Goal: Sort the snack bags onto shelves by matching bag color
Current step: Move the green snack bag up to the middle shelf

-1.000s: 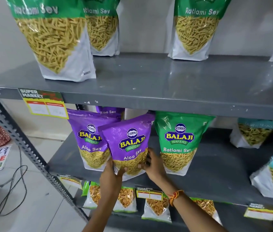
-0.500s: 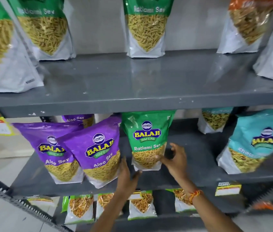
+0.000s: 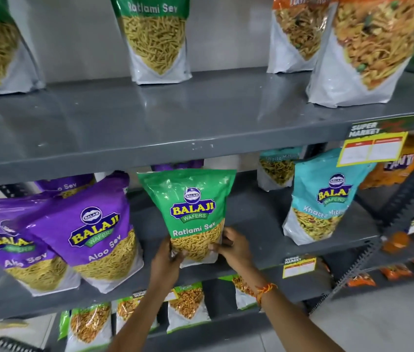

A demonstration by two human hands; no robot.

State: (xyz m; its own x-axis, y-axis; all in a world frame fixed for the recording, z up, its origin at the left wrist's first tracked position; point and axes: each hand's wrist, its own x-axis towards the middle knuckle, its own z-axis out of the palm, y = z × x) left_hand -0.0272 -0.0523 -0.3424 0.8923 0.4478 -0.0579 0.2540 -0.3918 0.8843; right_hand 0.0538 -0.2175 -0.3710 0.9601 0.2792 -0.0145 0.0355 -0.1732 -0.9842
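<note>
green ratlami sev bag [image 3: 192, 214], frame centre, is gripped low by left hand [image 3: 167, 257] and right hand [image 3: 233, 246]; top-heavy tipping onto purple bags [image 3: 94, 232] is risked.

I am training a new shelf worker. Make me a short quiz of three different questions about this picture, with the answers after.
1. True or false: both hands hold the green Ratlami Sev bag on the middle shelf.
2. Multiple choice: which bags stand directly to the left of that green bag? A) teal Khatta Mitha B) purple Aloo Sev C) orange
3. Fill in: on the top shelf, another green Ratlami Sev bag stands ____ the held one.

Key
1. True: the left hand and right hand take its lower corners.
2. B: the purple Aloo Sev bags; the teal bag is on the right.
3. above
</note>
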